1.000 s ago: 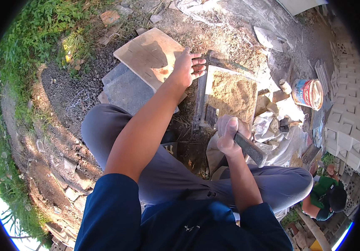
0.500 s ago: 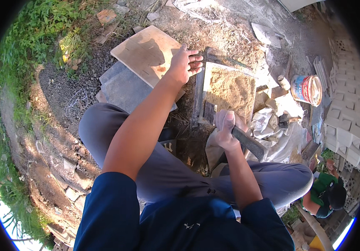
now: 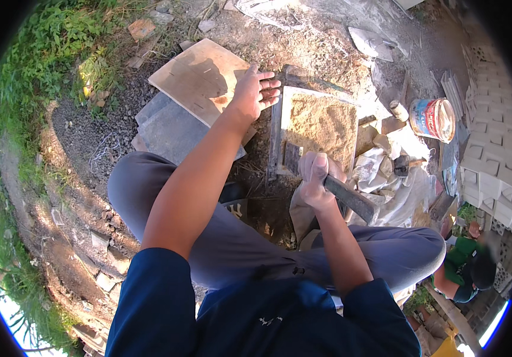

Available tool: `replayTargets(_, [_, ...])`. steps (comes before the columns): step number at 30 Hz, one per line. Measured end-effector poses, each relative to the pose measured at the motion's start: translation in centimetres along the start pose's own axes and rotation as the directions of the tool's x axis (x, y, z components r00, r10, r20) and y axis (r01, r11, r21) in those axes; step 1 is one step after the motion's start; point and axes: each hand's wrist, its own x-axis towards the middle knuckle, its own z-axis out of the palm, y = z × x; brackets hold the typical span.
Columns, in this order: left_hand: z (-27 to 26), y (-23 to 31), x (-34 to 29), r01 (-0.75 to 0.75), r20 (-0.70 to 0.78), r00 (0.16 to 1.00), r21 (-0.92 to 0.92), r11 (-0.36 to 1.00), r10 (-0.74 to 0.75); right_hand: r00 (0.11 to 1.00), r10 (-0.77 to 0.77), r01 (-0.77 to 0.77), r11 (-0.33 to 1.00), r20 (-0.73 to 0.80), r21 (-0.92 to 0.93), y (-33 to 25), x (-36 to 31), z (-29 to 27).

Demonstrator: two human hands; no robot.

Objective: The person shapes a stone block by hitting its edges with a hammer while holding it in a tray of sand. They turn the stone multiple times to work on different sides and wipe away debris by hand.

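Observation:
My right hand (image 3: pixel 320 178) is wrapped round the thick grey handle of a hammer (image 3: pixel 351 198), whose dark block-like head lies near the lower left corner of a rough sandy-yellow stone slab (image 3: pixel 321 122). Whether the head touches the slab I cannot tell. The slab has a pale edge and sits against a dark metal frame (image 3: pixel 274 134) along its left and far sides. My left hand (image 3: pixel 254 92) is open, fingers spread, between the frame and a tan board-like slab (image 3: pixel 199 74). Under that lie grey slabs (image 3: pixel 175 128).
Right of the slab are stone chunks, white plastic sheeting (image 3: pixel 401 193) and a labelled bucket (image 3: pixel 433 119). Pale patterned blocks (image 3: pixel 491 143) are stacked farther right. A person in green (image 3: pixel 464 268) is at lower right. Gravel and green plants (image 3: pixel 47 71) line the left.
The view has shifted slightly, moving the slabs and bucket a little left in the picture. My left hand stays spread, and my right keeps its hold on the hammer.

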Motion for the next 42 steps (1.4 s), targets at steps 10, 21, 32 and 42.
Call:
replayTargets(10, [0.2,-2.2,0.5,-0.013,-0.022,1.000,0.235,0.972,0.018,0.987,0.161,-0.161,0.980,-0.008,-0.114,-0.4,0.6,-0.5])
replayTargets(21, [3.0,-3.8,-1.8,-0.070,0.118,0.992,0.194,0.978,0.047,0.977,0.067,-0.016,0.969,-0.201,0.246,-2.5,11.8,-0.1])
replayTargets(32, [0.8,-4.0,0.2,-0.069,0.013,0.998,0.101,0.992,0.068,0.978,0.180,-0.136,0.933,-0.104,0.332,0.4,13.2,2.8])
replayTargets(42, [1.6,-4.5,-0.5,-0.077,0.021,0.997,0.045,0.996,0.076,0.961,0.233,-0.206,0.963,-0.149,0.175,2.1,12.7,1.7])
